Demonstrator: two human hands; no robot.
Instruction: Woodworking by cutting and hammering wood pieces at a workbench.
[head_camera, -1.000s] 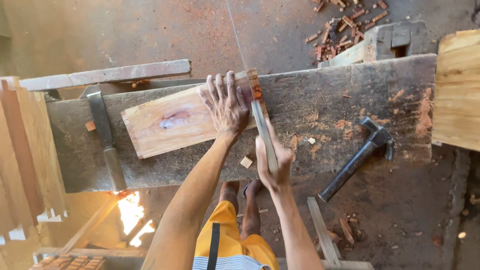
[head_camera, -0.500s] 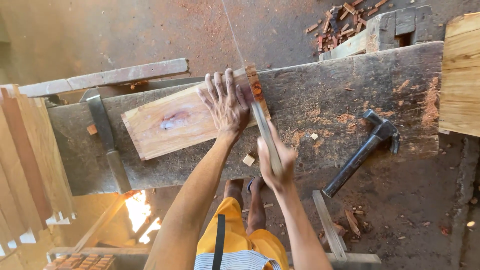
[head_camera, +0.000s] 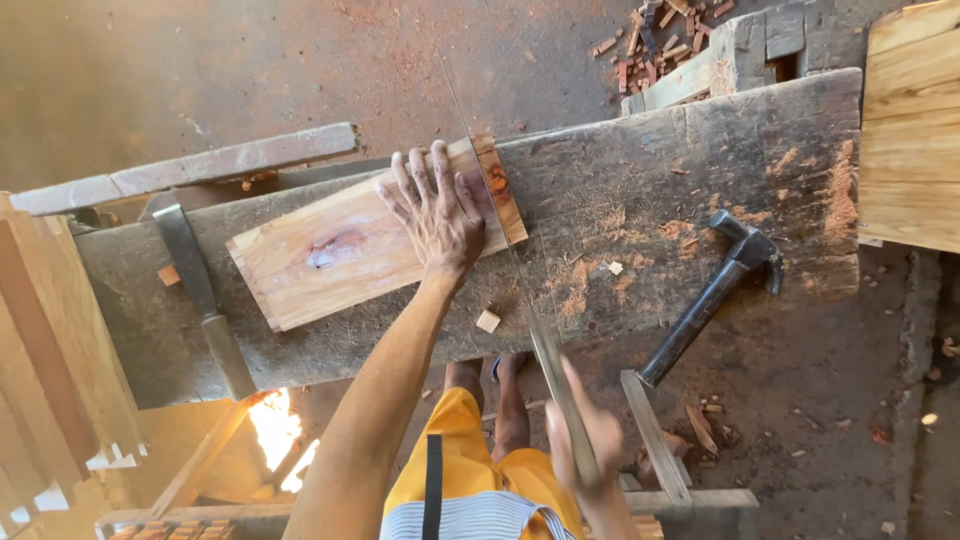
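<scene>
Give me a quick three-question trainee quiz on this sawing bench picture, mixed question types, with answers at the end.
1. True or false: the left hand lies flat on the plank.
2. What does the right hand grip? A) hammer B) saw C) chisel
3. Fill in: the hammer lies on the ____ end of the workbench, as the person sees it.

Key: 1 true; 2 B, the saw; 3 right.

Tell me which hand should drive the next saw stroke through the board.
Right, probably. The right hand grips the saw handle, its blade across the board's end. The left hand lies flat on the board, pinning it to the workbench.
</scene>
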